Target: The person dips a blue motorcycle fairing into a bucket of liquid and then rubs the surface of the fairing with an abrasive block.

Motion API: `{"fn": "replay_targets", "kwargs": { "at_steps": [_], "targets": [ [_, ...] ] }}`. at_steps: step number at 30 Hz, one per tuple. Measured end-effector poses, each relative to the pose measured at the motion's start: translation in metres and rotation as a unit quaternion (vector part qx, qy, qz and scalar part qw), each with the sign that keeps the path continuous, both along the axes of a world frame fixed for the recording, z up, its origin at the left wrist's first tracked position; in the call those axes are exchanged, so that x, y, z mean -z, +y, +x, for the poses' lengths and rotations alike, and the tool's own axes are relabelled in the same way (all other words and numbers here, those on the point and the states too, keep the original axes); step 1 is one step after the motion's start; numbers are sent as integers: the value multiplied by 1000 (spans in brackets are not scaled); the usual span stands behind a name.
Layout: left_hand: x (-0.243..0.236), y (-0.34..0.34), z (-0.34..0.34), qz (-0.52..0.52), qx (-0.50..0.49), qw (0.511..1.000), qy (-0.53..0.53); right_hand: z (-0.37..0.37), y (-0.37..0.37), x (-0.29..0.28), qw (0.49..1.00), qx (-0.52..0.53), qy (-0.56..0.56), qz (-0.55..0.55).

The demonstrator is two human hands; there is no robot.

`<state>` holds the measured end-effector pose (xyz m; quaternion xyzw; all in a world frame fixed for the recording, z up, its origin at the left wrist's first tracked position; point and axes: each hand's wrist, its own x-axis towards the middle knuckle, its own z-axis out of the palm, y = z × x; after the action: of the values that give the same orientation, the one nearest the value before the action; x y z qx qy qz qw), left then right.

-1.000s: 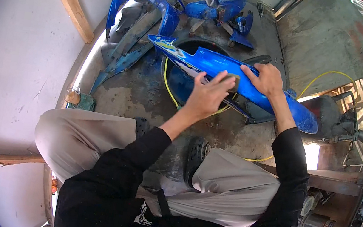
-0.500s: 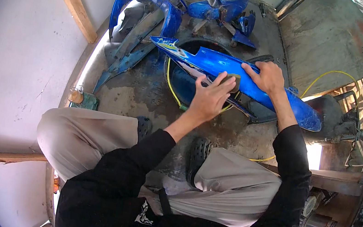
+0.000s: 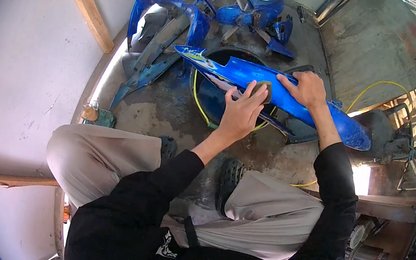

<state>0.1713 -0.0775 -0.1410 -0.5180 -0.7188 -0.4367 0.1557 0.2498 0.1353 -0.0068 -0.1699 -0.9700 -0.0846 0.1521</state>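
Two bare hands: left hand [image 3: 242, 112] with bent, spread fingers gripping an olive sponge block [image 3: 264, 91] against the panel's face; right hand [image 3: 308, 91] clamped over the panel's upper edge, thumb on the outer face.
Blue motorcycle side panel [image 3: 243, 71]: held slantwise above the round dark tub, its patchy, pale-marked pointed end at the tub's far left, its rounded end beyond the tub's right side.
Round dark tub [image 3: 210, 100]: bluish-dark inside; panel and left hand block much of its opening, so I cannot tell what it contains.
Yellow hose [image 3: 197, 102]: curves along the tub's near left edge.
Green jar [image 3: 100, 117]: well left of the tub, an amber container [image 3: 89, 112] beside it; contents unclear.
Tins [image 3: 363, 255]: crowded on a shelf, right of the tub and nearer the body; contents hidden.
Blue front fairing [image 3: 198, 27]: beyond the tub, to its left.
Smaller blue body parts [image 3: 261, 18]: clustered beyond the tub.
Long dark panels [image 3: 141, 75]: on the floor left of the tub.
Black clogs [image 3: 230, 181]: on the tub's near side.
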Motion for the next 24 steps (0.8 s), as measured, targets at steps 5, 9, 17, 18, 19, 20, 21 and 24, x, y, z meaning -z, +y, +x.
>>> {"fn": "replay_targets", "kwargs": {
  "at_steps": [5, 9, 17, 18, 19, 20, 21, 24],
  "targets": [
    [15, -9, -56, 39, -77, 996, -27, 2, -2, -1, 1000, -1, 8, -24],
    [25, -30, -100, -31, -216, 970, -104, 1, -2, 0, 1000, -7, 11, -13],
    [-9, 8, 25, 12, 22, 999, 22, -1, -1, 2, 1000, -2, 5, -31],
    [-5, 6, 18, 11, 23, 999, 21, 1, 0, 2, 999, -1, 4, -32],
    [-1, 1, 0, 6, 2, 1000, 11, 3, 0, 0, 999, 4, -3, -35],
    [5, -4, -19, 1, -18, 1000, 1, 6, 0, -1, 999, 11, -11, -37],
    [14, -7, -42, 30, -73, 997, -10, 5, -2, -4, 999, 12, -11, -37],
    [19, -24, -94, 15, -233, 966, -111, 0, -1, -3, 999, 15, -24, -37]
  ]
}}
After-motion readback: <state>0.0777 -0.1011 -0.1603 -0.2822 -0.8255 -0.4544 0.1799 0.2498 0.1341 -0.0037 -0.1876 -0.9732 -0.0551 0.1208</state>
